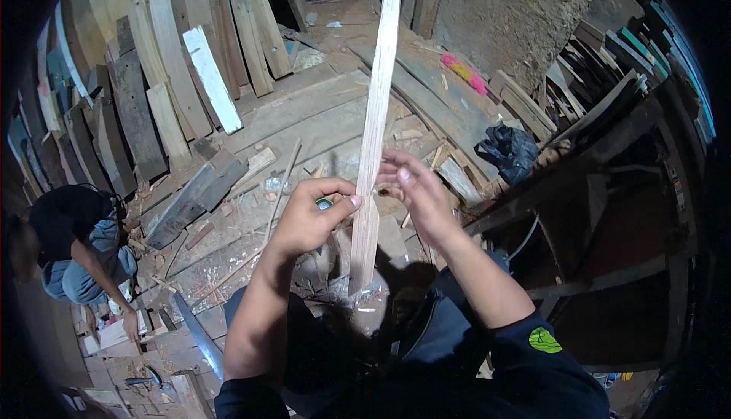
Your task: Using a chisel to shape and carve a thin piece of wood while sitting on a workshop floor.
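A long pale wooden strip [378,92] stands nearly upright in front of me, its tip cut at a slant. Its edge steps outward just below my grip. My left hand [312,213] pinches the strip between thumb and fingers. A small round thing with a green rim [324,203] shows in the curl of that hand; I cannot make out what it is. At the strip's right edge is my right hand [419,191], slightly blurred, with fingers loosely bent and thumb apart. Some of its fingertips reach close to the wood, and contact is unclear.
Boards [171,61] lean along the left wall. A person [76,244] crouches at left, one hand on a pale board [114,334]. A saw-like blade [199,335] lies by my left leg. Right are a black plastic bag [509,152] and a dark frame [609,274]. Scraps litter the floor.
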Demonstrator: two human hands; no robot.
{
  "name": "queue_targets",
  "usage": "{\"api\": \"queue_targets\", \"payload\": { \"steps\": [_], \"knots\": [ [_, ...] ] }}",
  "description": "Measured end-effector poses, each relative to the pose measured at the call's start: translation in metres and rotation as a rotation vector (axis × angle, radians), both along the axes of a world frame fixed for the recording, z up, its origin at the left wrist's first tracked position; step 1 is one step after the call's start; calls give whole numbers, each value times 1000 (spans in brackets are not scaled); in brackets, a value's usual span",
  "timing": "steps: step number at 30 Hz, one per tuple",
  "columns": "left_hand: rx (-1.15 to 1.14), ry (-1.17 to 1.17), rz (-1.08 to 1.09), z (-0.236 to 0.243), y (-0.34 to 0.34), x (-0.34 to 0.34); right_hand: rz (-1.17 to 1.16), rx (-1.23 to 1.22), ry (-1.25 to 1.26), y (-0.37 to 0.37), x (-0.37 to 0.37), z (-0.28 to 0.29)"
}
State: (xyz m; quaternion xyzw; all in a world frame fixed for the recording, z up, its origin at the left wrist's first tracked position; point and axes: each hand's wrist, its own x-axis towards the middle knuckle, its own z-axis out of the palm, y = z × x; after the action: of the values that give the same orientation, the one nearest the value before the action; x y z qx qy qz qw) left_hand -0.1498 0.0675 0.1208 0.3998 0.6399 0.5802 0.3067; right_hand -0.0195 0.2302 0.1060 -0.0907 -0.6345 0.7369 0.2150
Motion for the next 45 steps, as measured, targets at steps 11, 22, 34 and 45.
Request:
{"api": "queue_targets", "payload": {
  "steps": [11, 22, 34, 45],
  "knots": [
    [-54, 60, -247, 2, 6, 6, -129, -336, 234, 38, 10, 20],
    [5, 31, -241, -2, 4, 4, -134, -388, 277, 33, 8, 16],
    [-114, 130, -328, -2, -2, -9, -263, -551, 568, 84, 21, 6],
    [-271, 359, 80, 1, -8, -14, -481, -909, 538, 75, 15, 6]
  ]
}}
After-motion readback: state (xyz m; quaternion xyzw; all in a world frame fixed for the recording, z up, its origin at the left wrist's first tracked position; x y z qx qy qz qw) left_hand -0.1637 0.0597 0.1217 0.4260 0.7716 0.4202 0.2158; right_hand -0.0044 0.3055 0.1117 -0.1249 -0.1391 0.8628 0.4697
